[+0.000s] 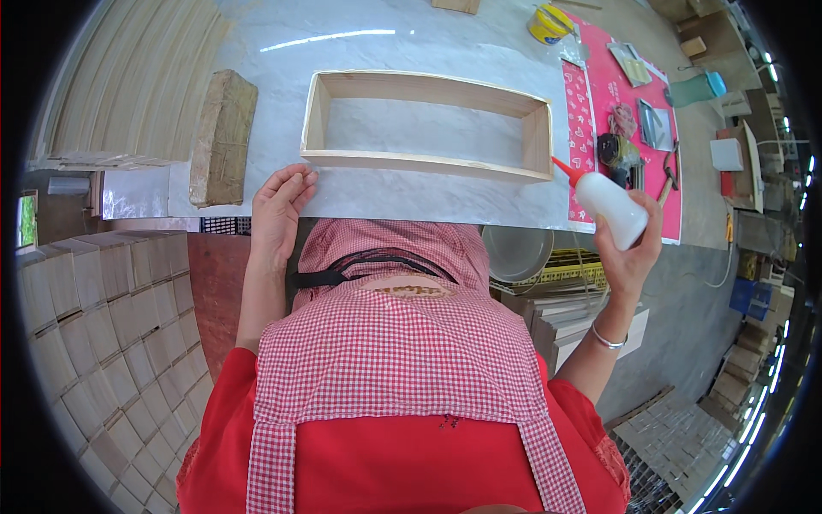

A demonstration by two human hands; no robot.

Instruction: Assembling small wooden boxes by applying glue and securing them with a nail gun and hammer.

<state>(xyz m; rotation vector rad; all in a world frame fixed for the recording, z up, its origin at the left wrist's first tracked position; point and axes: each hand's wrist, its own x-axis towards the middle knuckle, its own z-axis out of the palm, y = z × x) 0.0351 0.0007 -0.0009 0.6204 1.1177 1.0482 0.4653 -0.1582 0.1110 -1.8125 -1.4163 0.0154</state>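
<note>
A shallow rectangular wooden frame (428,163) lies on the pale marbled tabletop (411,195), its long side toward me. In my right hand (632,248) is a white squeeze bottle (612,206), tilted so its red nozzle (568,170) points at the frame's near right corner. The nozzle tip is at or very close to that corner; I cannot tell if it touches. Just below the frame's near left corner is my left hand (281,201), fingers curled and thumb pressed toward the fingertips, with nothing visible in them.
A worn, brown-wrapped block (224,137) sits left of the frame, beside stacked boards (128,81). On a pink sheet (672,188) at right are a tape measure (612,150) and a hammer (668,176). A yellow tub (550,24) stands far right. Wooden pieces (120,343) are piled at lower left.
</note>
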